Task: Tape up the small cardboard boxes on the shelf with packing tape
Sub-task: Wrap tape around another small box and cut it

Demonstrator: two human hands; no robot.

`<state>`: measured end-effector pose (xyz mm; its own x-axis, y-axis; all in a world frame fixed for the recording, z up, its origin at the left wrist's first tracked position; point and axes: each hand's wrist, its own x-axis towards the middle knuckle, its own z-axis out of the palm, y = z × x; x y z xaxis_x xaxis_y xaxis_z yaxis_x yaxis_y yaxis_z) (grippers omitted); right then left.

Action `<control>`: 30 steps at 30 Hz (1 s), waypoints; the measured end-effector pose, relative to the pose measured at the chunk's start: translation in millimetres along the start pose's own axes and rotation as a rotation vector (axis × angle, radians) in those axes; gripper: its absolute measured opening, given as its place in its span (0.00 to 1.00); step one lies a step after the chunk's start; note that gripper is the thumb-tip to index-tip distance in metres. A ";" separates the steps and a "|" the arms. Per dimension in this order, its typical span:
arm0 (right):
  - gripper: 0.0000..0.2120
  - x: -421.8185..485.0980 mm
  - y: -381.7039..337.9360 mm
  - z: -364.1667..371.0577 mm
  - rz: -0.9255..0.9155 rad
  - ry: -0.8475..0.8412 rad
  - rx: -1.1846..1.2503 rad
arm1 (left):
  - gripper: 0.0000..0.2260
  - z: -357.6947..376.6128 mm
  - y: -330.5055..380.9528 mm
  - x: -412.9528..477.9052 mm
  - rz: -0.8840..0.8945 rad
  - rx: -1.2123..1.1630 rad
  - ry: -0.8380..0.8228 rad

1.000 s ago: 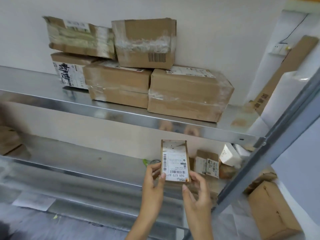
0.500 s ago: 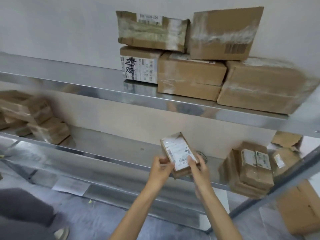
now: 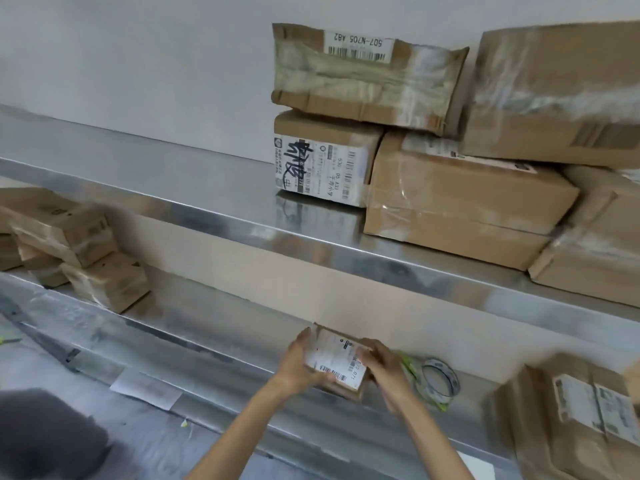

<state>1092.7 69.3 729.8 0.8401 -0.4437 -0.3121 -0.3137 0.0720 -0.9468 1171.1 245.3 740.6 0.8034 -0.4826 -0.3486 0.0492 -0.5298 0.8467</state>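
Observation:
A small cardboard box (image 3: 341,362) with a white shipping label on top is held just above the lower metal shelf (image 3: 221,348). My left hand (image 3: 298,367) grips its left side and my right hand (image 3: 384,370) grips its right side. A roll of clear packing tape (image 3: 438,381) lies on the shelf just right of my right hand. More small boxes (image 3: 571,420) with labels are stacked at the shelf's right end.
Several taped boxes (image 3: 450,150) are piled on the upper shelf (image 3: 173,199) at the right. Another pile of small boxes (image 3: 79,251) sits at the left of the lower shelf. A sheet of paper (image 3: 145,389) lies on the floor below.
The view has swung left and the box in my hands has tilted from upright to flatter and lower, toward the lower shelf. The tape roll has come into sight.

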 end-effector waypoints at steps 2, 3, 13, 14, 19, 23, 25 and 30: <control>0.06 19.1 9.7 8.9 0.016 -0.015 -0.014 | 0.46 -1.0 -7.2 20.3 -0.015 0.066 -0.007; 0.07 25.3 13.9 12.9 0.033 -0.001 -0.025 | 0.43 -0.8 -11.0 28.5 -0.034 0.061 0.006; 0.08 32.8 28.7 42.3 0.083 0.325 -0.176 | 0.11 3.8 -10.9 81.8 -0.159 -0.168 0.067; 0.08 31.8 30.0 47.5 0.073 0.356 -0.187 | 0.12 8.1 -10.3 81.8 -0.157 -0.179 0.079; 0.15 32.0 34.3 53.4 0.013 0.429 -0.378 | 0.14 20.5 -22.2 84.1 -0.135 -0.124 0.189; 0.15 34.3 32.4 52.0 0.019 0.435 -0.450 | 0.14 21.9 -28.3 91.2 -0.127 -0.132 0.186; 0.16 34.8 33.4 52.8 0.034 0.440 -0.440 | 0.14 20.5 -29.4 91.1 -0.114 -0.114 0.181; 0.15 35.1 33.4 53.4 0.060 0.459 -0.456 | 0.17 19.1 -32.0 94.1 -0.057 -0.022 0.168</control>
<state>1135.3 103.8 683.1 0.5721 -0.7948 -0.2024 -0.5956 -0.2330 -0.7687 1233.9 203.6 673.0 0.8866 -0.3279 -0.3263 0.1095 -0.5367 0.8367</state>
